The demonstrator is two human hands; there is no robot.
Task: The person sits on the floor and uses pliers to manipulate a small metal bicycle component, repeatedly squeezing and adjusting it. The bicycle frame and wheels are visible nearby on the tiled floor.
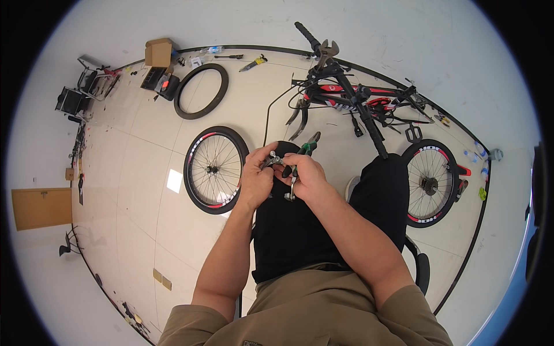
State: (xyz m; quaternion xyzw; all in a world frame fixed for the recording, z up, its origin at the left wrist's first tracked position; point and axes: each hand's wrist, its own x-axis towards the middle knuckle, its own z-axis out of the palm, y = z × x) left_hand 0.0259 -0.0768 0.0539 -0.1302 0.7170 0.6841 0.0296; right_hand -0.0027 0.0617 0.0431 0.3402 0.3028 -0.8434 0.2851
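Note:
Both of my hands meet above my left thigh. My left hand (257, 180) is closed, its thumb and fingers pinching a small silver metal bicycle part (273, 160); its exact kind is partly hidden by the fingers. Close beside it, my right hand (310, 175) is closed round green-and-black pliers (309, 145), which point up and away to the right. A curved silver metal piece (291, 195) hangs below the right hand's fingers; whether it joins the pinched part is hidden.
A bicycle frame (346, 104) without wheels lies ahead to the right, an adjustable wrench (328, 51) by its handlebar. One wheel (188, 170) lies left of my knees, another wheel (411, 196) right. Farther off are a loose tyre (179, 99) and an opened cardboard box (158, 53).

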